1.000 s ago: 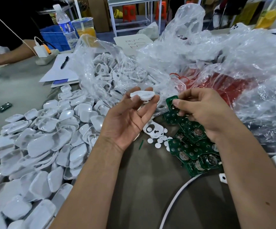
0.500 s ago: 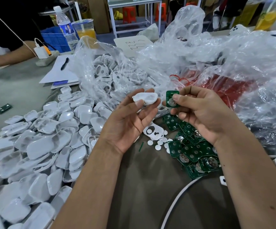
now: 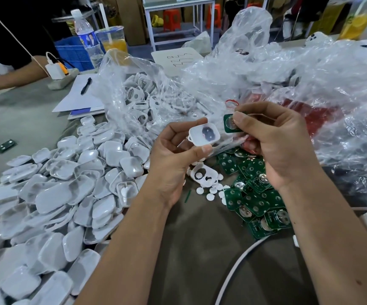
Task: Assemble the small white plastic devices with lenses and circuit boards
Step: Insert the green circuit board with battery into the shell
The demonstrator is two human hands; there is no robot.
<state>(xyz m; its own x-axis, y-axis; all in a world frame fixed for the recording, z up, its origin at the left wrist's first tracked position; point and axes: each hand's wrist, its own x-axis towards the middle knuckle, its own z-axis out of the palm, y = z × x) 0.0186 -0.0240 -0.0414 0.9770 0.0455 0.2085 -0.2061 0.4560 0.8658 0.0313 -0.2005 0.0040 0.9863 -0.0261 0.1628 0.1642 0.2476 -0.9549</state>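
Both hands meet near the middle of the frame, just above a dark table (image 3: 200, 249). At centre, the left hand (image 3: 173, 159) pinches a small white plastic shell (image 3: 204, 135) between thumb and fingertips, its hollow side turned toward the camera with dark openings showing inside. Just to its right, the right hand (image 3: 272, 142) pinches a green circuit board (image 3: 229, 124) by one edge, thumb on top, so the board sits just beside the shell; I cannot tell whether the two touch. Below the right hand, at lower centre right, lies a loose pile of green boards (image 3: 255, 201), with small white discs (image 3: 211, 192) scattered to its left. A large heap of white shells (image 3: 68, 183) fills the left side of the frame. Crumpled clear plastic bags (image 3: 288, 69) spread across the upper right, one holding more white parts at upper centre. At upper left stand a water bottle (image 3: 85, 38) and a cup of orange drink (image 3: 112, 39), near a pen (image 3: 86, 85) lying on paper.
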